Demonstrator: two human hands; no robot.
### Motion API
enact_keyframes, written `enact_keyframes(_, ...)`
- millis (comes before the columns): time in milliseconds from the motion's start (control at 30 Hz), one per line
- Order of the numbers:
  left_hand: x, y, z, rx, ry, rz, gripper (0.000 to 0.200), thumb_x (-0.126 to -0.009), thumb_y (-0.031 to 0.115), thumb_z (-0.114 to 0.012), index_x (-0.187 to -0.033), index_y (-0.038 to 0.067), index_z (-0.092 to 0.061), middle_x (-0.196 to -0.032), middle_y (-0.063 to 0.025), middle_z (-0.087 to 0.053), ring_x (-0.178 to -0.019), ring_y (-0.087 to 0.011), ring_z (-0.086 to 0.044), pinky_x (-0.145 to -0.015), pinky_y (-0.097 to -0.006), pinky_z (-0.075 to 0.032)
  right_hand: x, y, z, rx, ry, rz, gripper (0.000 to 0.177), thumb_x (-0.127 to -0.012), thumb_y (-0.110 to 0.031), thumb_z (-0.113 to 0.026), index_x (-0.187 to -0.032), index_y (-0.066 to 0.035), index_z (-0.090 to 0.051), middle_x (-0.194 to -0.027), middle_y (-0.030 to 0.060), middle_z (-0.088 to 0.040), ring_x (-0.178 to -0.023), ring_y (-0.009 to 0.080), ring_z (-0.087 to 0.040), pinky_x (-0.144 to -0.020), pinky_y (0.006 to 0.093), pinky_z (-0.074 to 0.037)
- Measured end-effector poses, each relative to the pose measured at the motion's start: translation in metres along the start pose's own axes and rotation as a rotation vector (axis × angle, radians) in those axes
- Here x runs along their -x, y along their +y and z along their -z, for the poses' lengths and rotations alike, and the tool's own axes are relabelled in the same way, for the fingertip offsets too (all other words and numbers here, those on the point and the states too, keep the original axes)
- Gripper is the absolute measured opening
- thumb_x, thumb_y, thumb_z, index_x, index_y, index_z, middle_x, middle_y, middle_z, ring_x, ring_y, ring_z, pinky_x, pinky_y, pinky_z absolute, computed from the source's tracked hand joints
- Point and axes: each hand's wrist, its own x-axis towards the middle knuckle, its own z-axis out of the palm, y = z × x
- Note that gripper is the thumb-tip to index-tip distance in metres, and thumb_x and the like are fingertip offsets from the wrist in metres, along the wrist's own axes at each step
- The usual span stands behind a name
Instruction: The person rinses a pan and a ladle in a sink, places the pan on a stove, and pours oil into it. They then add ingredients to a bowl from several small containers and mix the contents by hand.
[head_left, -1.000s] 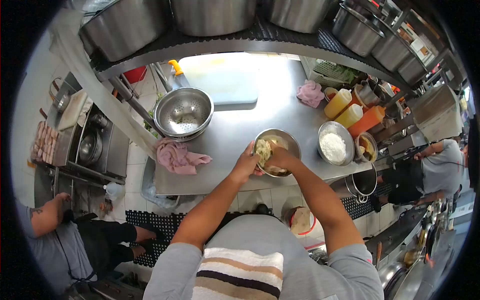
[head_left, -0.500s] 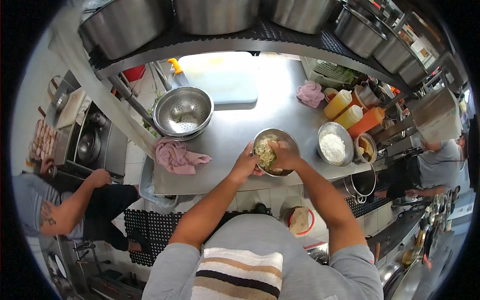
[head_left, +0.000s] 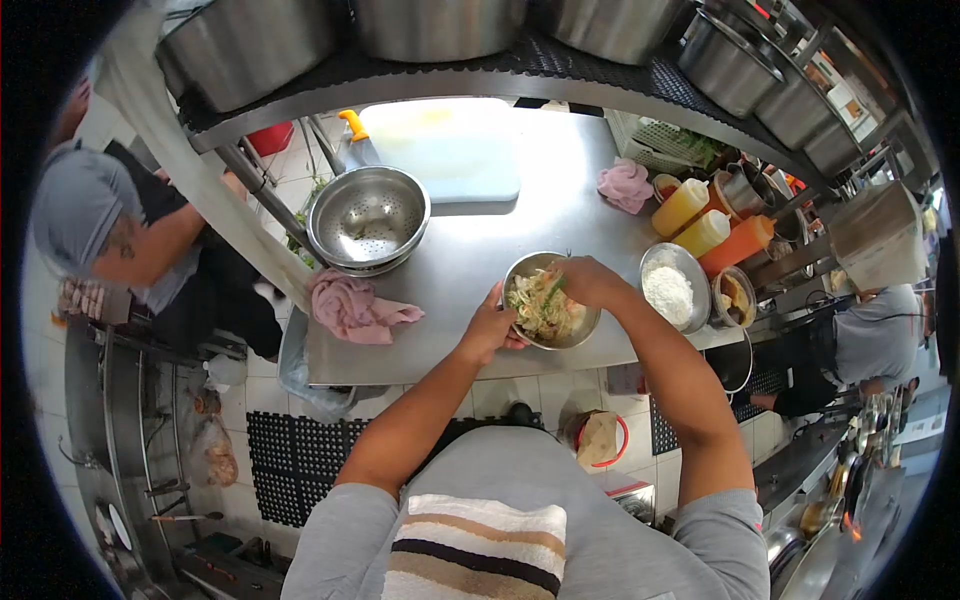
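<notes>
A metal bowl [head_left: 583, 332] holding a shredded, pale and green mix [head_left: 540, 303] stands near the front edge of the steel table [head_left: 460, 240]. My left hand [head_left: 490, 328] grips the bowl's left rim, thumb on top and fingers below. My right hand [head_left: 588, 281] is at the bowl's upper right rim, fingers bent down toward the mix; a green strip shows beside the fingertips, and whether they hold it I cannot make out. Just right of that hand sits a bowl of white powder [head_left: 668, 290].
Around the table lie a colander [head_left: 368, 220], pink cloths [head_left: 350, 305], a white cutting board [head_left: 440, 150] with an orange-handled knife [head_left: 353, 125], and squeeze bottles [head_left: 735, 245]. Pots [head_left: 440, 30] line the shelf above. One person [head_left: 150, 220] stands left, another [head_left: 880, 335] right.
My right hand has lifted from inside the bowl to its upper right rim, uncovering more of the mix. The person at left has moved farther up and leans forward.
</notes>
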Motion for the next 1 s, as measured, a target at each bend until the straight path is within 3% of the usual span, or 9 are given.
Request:
enact_keyframes(233,-0.006,-0.002,0.002,-0.005,0.026,-0.048,0.068,-0.084,0.012,-0.044,-0.142,0.015,-0.01,-0.086,-0.0093,-0.057,-0.055,-0.0155,-0.057,-0.048,-0.0275,-0.048,0.0,-0.021,-0.016,0.072,-0.064,-0.141,0.059,-0.065,-0.023,-0.071,-0.118,-0.01,-0.049,-0.105,0.0197,-0.058,-0.1,0.0337,-0.055,-0.082,0.0396,-0.045)
enact_keyframes(300,-0.019,-0.018,0.012,-0.007,0.053,-0.044,0.066,-0.084,0.012,-0.044,-0.141,0.017,-0.012,-0.089,-0.0082,-0.056,-0.056,-0.0155,-0.057,-0.048,-0.0277,-0.048,0.005,-0.015,-0.014,-0.394,-0.067,-0.005,0.078,-0.058,-0.027,-0.077,-0.127,-0.016,-0.042,-0.114,0.0215,-0.051,-0.106,0.0363,-0.051,-0.085,0.0398,-0.044)
enact_keyframes(400,-0.005,-0.022,0.001,0.015,0.082,0.008,0.063,-0.084,0.012,-0.044,-0.14,0.02,-0.016,-0.094,-0.0065,-0.055,-0.059,-0.0157,-0.057,-0.047,-0.0275,-0.047,-0.001,-0.002,-0.036,-0.178,0.048,-0.053,0.084,-0.058,-0.024,-0.077,-0.132,-0.02,-0.037,-0.121,0.0221,-0.044,-0.11,0.0397,-0.046,-0.088,0.0408,-0.043)
enact_keyframes(533,0.016,-0.014,-0.018,0.106,0.099,0.022,0.06,-0.085,0.012,-0.044,-0.138,0.024,-0.019,-0.103,-0.0071,-0.054,-0.058,-0.0156,-0.056,-0.045,-0.0266,-0.046,-0.014,-0.009,-0.081,-0.059,0.069,-0.101,0.071,-0.064,-0.017,-0.071,-0.129,-0.02,-0.04,-0.121,0.0247,-0.042,-0.106,0.04,-0.051,-0.084,0.0416,-0.046)
enact_keyframes(700,-0.013,-0.017,0.019,-0.135,0.03,-0.091,0.051,-0.086,0.014,-0.044,-0.133,0.02,-0.028,-0.103,-0.0078,-0.054,-0.063,-0.0137,-0.057,-0.046,-0.0268,-0.048,-0.019,-0.015,-0.038,0.068,-0.096,-0.182,0.066,-0.069,-0.011,-0.064,-0.13,-0.018,-0.039,-0.125,0.0224,-0.043,-0.106,0.0354,-0.052,-0.082,0.0415,-0.047)
enact_keyframes(733,-0.012,-0.017,0.016,-0.16,0.162,-0.107,0.047,-0.086,0.014,-0.044,-0.131,0.018,-0.031,-0.098,-0.0075,-0.056,-0.06,-0.0136,-0.057,-0.045,-0.0259,-0.047,-0.016,-0.022,-0.026,0.149,-0.167,-0.231,0.067,-0.07,-0.01,-0.063,-0.132,-0.016,-0.038,-0.128,0.0228,-0.042,-0.111,0.033,-0.05,-0.083,0.0405,-0.047)
enact_keyframes(833,0.004,-0.02,-0.004,-0.118,0.234,-0.094,0.042,-0.087,0.015,-0.044,-0.128,0.015,-0.036,-0.088,-0.0072,-0.058,-0.053,-0.0135,-0.056,-0.043,-0.0248,-0.046,0.003,-0.032,-0.03,0.222,-0.153,-0.044,0.068,-0.071,-0.016,-0.065,-0.132,-0.019,-0.036,-0.123,0.0201,-0.046,-0.111,0.0312,-0.051,-0.083,0.0413,-0.047)
enact_keyframes(933,0.004,-0.027,-0.003,0.004,0.147,-0.063,0.04,-0.087,0.016,-0.044,-0.126,0.014,-0.038,-0.084,-0.0078,-0.058,-0.05,-0.0137,-0.055,-0.041,-0.0249,-0.045,-0.002,-0.006,-0.04,-0.079,-0.002,0.118,0.07,-0.069,-0.022,-0.068,-0.132,-0.021,-0.036,-0.122,0.0196,-0.047,-0.111,0.0315,-0.051,-0.083,0.0426,-0.046)
enact_keyframes(1000,0.002,-0.025,-0.002,0.058,0.116,-0.064,0.04,-0.087,0.016,-0.044,-0.126,0.014,-0.038,-0.084,-0.0084,-0.058,-0.05,-0.0139,-0.055,-0.04,-0.0253,-0.045,-0.004,-0.013,-0.039,-0.143,-0.011,0.019,0.072,-0.068,-0.022,-0.07,-0.131,-0.018,-0.037,-0.12,0.0209,-0.048,-0.111,0.033,-0.05,-0.087,0.0417,-0.044)
